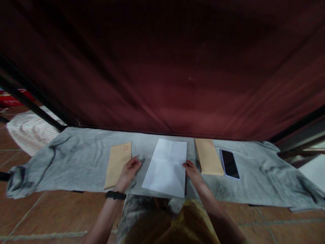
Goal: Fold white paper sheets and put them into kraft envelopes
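Note:
A white sheet of paper [166, 169] with fold creases lies in the middle of the grey cloth. At its right edge, my right hand [191, 168] pinches the paper between thumb and fingers. My left hand [129, 170], with a dark band on the wrist, hovers left of the sheet, apart from it. Its fingers are loosely bent, with nothing visible in them. Just beneath and beside that hand is a brown envelope [117, 162], partly covered by it. Right of the paper sits a thicker stack of brown envelopes [208, 157].
A phone [230, 164] with a dark screen and pale case lies right of the envelope stack. The grey cloth [83, 162] covers a narrow bench. Behind it hangs a dark red fabric sheet [193, 95]. Striped cloth [35, 130] is at the left, above the tiled floor [58, 213].

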The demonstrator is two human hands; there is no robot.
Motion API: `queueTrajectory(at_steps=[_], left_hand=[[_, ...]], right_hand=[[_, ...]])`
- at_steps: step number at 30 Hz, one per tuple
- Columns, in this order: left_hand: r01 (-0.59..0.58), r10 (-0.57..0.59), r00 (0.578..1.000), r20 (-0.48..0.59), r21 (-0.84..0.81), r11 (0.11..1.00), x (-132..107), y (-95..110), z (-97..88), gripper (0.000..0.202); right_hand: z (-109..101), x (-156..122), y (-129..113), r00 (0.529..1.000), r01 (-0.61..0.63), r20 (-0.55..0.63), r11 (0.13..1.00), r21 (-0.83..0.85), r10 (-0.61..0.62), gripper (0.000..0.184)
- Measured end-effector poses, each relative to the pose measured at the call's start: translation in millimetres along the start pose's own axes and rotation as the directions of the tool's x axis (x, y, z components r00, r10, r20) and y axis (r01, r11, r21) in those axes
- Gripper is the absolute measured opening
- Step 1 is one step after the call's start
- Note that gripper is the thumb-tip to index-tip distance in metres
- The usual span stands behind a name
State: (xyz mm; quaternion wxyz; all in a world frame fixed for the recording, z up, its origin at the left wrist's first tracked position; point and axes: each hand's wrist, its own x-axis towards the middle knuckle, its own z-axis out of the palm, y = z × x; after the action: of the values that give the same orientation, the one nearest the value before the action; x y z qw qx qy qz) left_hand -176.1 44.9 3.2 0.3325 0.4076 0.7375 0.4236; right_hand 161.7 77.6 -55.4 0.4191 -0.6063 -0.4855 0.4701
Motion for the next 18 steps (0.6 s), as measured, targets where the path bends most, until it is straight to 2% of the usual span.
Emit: queueTrajectory(at_steps=[1, 3, 6, 8, 12, 15, 18], left_hand=[[0.055, -0.05, 0.998, 0.049, -0.109, 0.993, -2, 5, 20.7, 0.045], [0.074, -0.068, 0.997, 0.047, -0.145, 0.987, -3, 12, 54.9, 0.046], [0.091, -0.081, 0.995, 0.062, -0.187, 0.978, 4, 18, 82.7, 0.044], [0.1, -0.086, 0.994, 0.074, -0.216, 0.971, 9, 21, 89.1, 0.046], [0.119, -0.093, 0.99, 0.107, -0.275, 0.954, 11, 29, 91.7, 0.051], [0.136, -0.086, 0.982, 0.169, -0.319, 0.938, 3, 35, 90.5, 0.05], [0.159, -0.066, 0.963, 0.26, -0.358, 0.92, -7, 41, 87.0, 0.045]], right_hand=[[0, 0, 0, 1.0, -0.016, -0.013, 0.999, 0.042, 0.017, 0.03], [-1, -2, -2, 0.998, -0.057, -0.022, 0.991, 0.122, 0.06, 0.033], [-4, -6, -4, 0.99, -0.142, 0.035, 0.965, 0.22, 0.138, 0.04], [-6, -7, -4, 0.983, -0.184, 0.061, 0.931, 0.316, 0.174, 0.043], [-6, -9, 3, 0.984, -0.14, -0.03, 0.874, 0.465, 0.174, 0.045], [-4, -8, 10, 0.98, -0.124, -0.075, 0.868, 0.481, 0.182, 0.044], [-5, -9, 12, 0.988, -0.093, -0.064, 0.877, 0.471, 0.139, 0.042]])
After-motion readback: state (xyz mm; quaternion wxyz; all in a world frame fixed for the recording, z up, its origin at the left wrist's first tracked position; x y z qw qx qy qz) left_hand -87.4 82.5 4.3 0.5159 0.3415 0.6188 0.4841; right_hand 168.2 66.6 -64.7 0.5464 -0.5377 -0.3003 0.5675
